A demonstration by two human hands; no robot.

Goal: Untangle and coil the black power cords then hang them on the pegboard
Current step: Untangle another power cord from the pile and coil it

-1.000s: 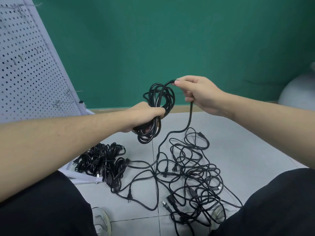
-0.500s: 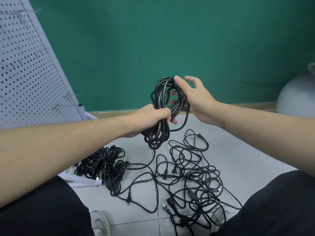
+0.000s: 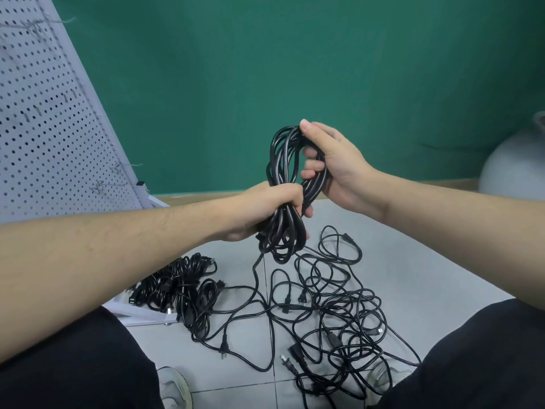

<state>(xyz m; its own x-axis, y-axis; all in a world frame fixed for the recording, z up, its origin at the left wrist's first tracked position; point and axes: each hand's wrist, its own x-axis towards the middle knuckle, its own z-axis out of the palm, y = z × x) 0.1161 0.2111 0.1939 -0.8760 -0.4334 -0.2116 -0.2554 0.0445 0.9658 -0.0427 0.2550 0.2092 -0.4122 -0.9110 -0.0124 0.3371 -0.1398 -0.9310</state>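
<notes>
A coil of black power cord [image 3: 281, 160] is held upright in front of me. My left hand [image 3: 271, 206] grips its middle in a fist. My right hand [image 3: 330, 163] holds the upper right side of the loops, fingers curled round them and thumb on top. A loose tail of the cord [image 3: 256, 273] drops from the coil to a tangle of black cords [image 3: 339, 317] spread on the grey floor. The white pegboard [image 3: 44, 119] leans at the left, with wire hooks [image 3: 118, 172] on it.
A heap of bundled black cords [image 3: 180, 287] lies on the pegboard's white foot at lower left. My legs in black trousers fill both lower corners, shoes between them. A green wall rises behind. A grey round object [image 3: 516, 169] sits at the far right.
My right hand brought the stretched cord down onto the coil as a new loop and now curls round the loops. The coil stands taller and has shifted slightly right.
</notes>
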